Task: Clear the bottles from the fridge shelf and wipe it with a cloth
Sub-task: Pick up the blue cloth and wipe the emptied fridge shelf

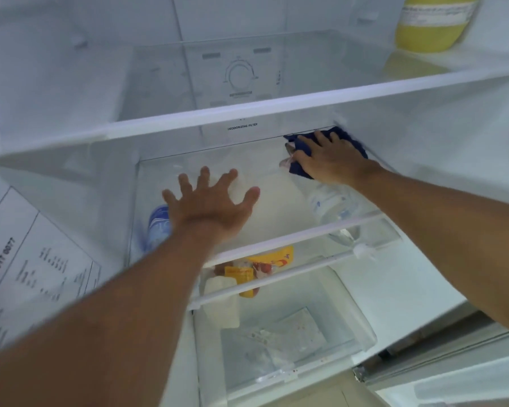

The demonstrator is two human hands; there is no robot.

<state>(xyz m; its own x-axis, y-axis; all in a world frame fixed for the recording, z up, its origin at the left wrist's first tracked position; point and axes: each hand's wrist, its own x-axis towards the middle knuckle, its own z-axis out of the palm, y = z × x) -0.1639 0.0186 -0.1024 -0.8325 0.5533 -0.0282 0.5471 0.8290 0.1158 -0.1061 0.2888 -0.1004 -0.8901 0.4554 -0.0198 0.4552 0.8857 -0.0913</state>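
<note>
Wiping's underway: right hand (326, 160) presses the blue cloth (347, 139) flat at the glass shelf (276, 212)'s back-right corner, left hand (209, 207) splayed empty mid-shelf. Next, probably sweep toward the shelf's front.

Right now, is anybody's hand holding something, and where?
The right hand presses a blue cloth flat under its palm and fingers at the shelf's back right. The left hand is spread open, holding nothing.

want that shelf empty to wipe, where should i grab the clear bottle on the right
Probably around the body of the clear bottle, coming from the open front with the free left hand. Its body faces front; the right hand pressing the cloth hides its far end.
</note>
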